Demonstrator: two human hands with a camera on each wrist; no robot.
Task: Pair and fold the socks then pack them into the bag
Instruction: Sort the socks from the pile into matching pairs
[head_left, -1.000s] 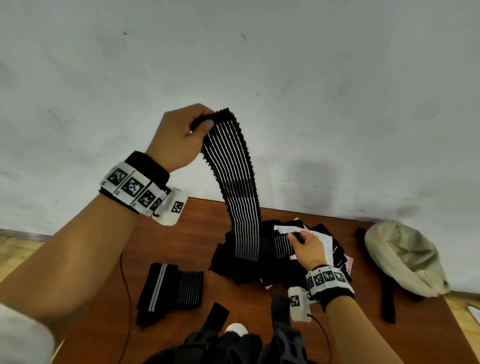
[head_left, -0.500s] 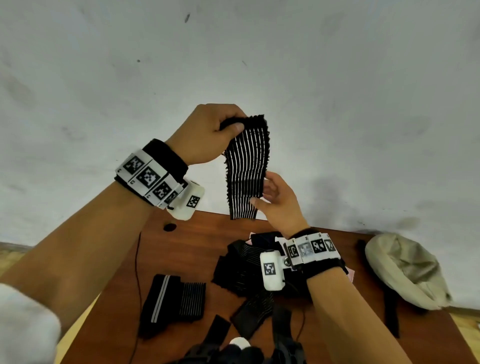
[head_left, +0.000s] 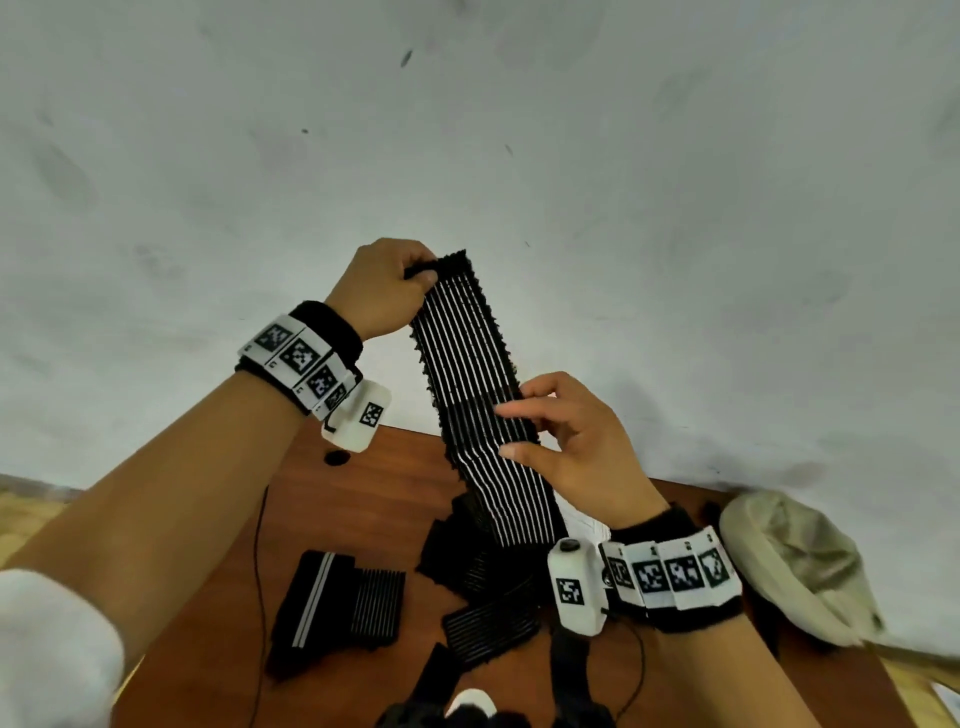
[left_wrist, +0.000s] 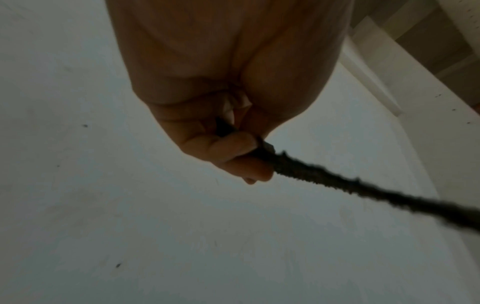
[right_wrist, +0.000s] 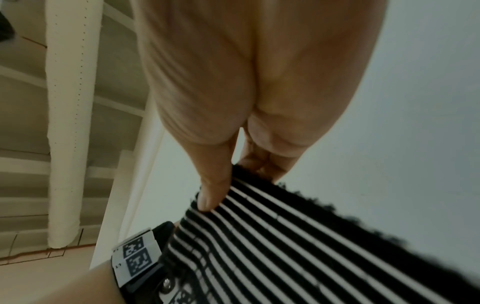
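Black with thin white stripes, the sock (head_left: 480, 400) hangs stretched out in the air in front of a pale wall (head_left: 675, 182), above the far part of a reddish wooden table (head_left: 374, 499). Your left hand (head_left: 384, 293) pinches its top edge, thumb and curled fingers clamped on the fabric; the left wrist view shows the same pinch with the sock running away edge-on. Your right hand (head_left: 582, 441) meets the sock about halfway down, thumb (right_wrist: 213, 191) laid across the striped front and the other fingers behind it, so the cloth sits held between them. Below, the sock's lower end reaches a loose heap of dark socks (head_left: 483, 571) on the table. To the left of that heap lies a folded striped pair (head_left: 343, 603), apart from it. At the table's right edge rests a beige fabric bag (head_left: 795, 566). Both your wrists wear bands with black-and-white square markers.
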